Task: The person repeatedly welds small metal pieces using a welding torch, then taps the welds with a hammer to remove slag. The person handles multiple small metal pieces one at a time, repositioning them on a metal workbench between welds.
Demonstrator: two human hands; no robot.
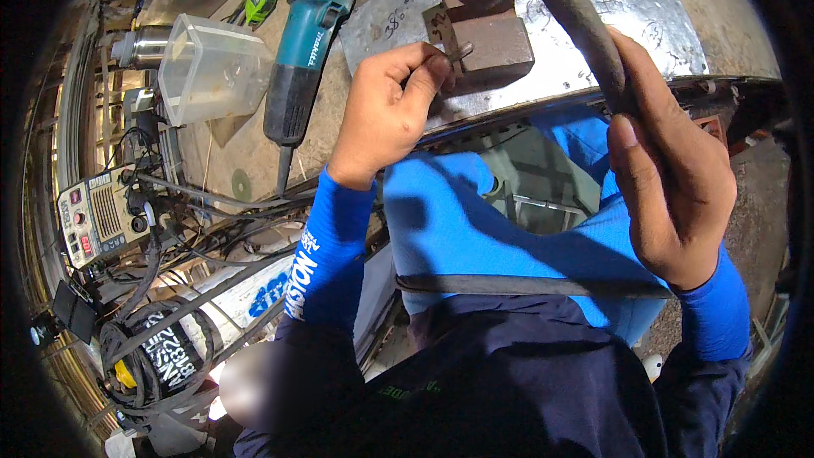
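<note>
A tan surface (242, 151) carries a grey metal sheet (373, 44) toward its far right. Left of the sheet lies an angle grinder (307, 55), with a clear plastic container (214, 76) farther left. The right hand (682, 182) grips a hammer (587, 30) by its handle. A brown metal block (493, 42) rests on the sheet; at its left side, the left hand (383, 114) pinches a small metal piece (463, 52).

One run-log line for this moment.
left hand: pinching small grey metal piece by brown rectangular block | right hand: gripping dark hammer by handle | teal-black angle grinder: lying at left
</note>
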